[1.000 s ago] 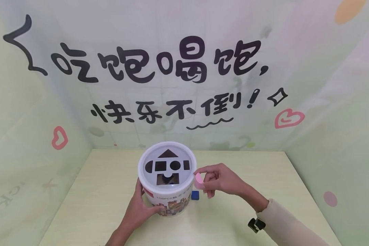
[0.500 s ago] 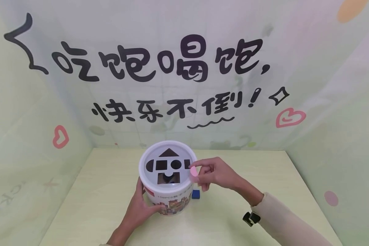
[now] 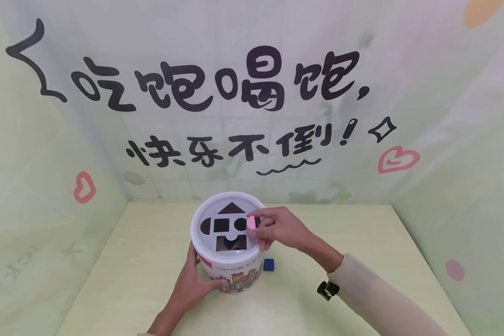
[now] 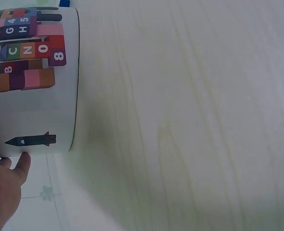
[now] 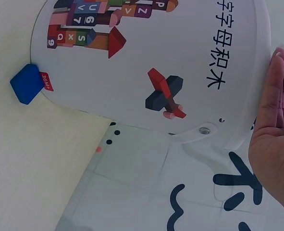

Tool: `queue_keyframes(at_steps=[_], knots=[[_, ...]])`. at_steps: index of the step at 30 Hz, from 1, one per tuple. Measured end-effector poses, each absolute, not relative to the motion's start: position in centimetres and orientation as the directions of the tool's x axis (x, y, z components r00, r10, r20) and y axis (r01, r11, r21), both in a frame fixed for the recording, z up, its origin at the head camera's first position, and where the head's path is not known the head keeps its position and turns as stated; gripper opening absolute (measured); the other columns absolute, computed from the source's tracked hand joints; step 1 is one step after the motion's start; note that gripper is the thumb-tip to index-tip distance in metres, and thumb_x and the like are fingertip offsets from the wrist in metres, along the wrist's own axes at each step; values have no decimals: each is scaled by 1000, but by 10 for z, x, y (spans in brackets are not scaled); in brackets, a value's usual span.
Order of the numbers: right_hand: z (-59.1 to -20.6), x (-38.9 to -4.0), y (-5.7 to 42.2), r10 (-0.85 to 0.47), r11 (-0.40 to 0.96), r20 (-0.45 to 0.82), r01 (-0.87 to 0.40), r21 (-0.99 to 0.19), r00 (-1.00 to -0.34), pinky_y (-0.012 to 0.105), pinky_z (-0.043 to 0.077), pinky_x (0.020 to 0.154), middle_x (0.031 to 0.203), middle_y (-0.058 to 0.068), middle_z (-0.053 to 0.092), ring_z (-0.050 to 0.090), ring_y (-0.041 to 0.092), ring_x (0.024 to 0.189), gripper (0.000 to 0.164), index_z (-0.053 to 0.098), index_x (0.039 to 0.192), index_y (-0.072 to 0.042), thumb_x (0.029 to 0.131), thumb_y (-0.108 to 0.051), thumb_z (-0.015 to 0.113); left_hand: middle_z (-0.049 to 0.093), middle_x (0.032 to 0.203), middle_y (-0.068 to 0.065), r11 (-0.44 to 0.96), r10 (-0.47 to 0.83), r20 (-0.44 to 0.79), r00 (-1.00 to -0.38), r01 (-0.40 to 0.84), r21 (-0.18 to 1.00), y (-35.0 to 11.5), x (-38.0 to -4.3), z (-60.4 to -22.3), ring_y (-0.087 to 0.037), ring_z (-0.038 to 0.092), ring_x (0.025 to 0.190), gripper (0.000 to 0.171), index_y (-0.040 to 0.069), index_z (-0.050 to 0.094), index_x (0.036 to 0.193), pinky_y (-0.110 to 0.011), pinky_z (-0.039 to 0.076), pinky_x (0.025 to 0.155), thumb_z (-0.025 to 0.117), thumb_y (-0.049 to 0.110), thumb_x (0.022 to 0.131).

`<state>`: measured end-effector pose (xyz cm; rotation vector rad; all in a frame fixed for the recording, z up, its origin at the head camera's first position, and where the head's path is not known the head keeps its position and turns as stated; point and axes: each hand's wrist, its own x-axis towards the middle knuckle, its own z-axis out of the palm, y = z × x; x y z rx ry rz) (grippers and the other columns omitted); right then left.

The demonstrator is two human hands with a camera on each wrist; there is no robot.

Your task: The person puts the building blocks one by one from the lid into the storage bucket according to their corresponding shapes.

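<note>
A white toy-block bucket (image 3: 210, 255) stands upright on the table, its lid (image 3: 212, 240) cut with a triangle, a square, a circle and other shaped holes. My left hand (image 3: 189, 282) grips its left side, thumb on the front and fingers hidden behind; in the left wrist view only part of this hand shows at the bucket's edge. With thumb and index finger my right hand (image 3: 279, 226) pinches a pink rounded block (image 3: 251, 224) over the lid's right side, overlapping the circular hole. In the right wrist view that hand is at the bucket's rim, the block out of sight.
A blue block (image 3: 269, 264) lies on the table (image 3: 319, 289) just right of the bucket. Printed wall sheets (image 3: 348, 184) rise behind and on both sides. A small black device (image 3: 328, 290) sits at the right sleeve's cuff.
My right hand has carried the pink block leftward and up, from beside the bucket to over the right part of the lid. The left hand keeps its grip.
</note>
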<state>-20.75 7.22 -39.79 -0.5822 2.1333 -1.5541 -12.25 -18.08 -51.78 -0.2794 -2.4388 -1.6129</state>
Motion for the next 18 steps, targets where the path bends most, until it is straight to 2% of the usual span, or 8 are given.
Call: queue_keyframes(at_steps=[8, 18], knots=[[-391, -210, 55, -588, 298, -105, -94, -950, -802, 39, 62, 61, 76, 11, 71, 68, 21, 61, 49, 57, 132, 0, 87, -13, 72, 38, 151, -9, 375, 36, 256, -966, 250, 893, -180, -124, -518, -38, 35, 138, 129, 33, 10, 155, -66, 31, 110, 95, 25, 58], [-389, -211, 26, -627, 318, -129, -100, -943, -768, 35, 61, 54, 73, 13, 71, 68, 22, 58, 50, 57, 131, 2, 86, -12, 73, 38, 150, -13, 393, 48, 259, -965, 257, 883, -180, -123, -518, -38, 36, 137, 127, 28, 10, 156, -65, 35, 108, 94, 26, 61]])
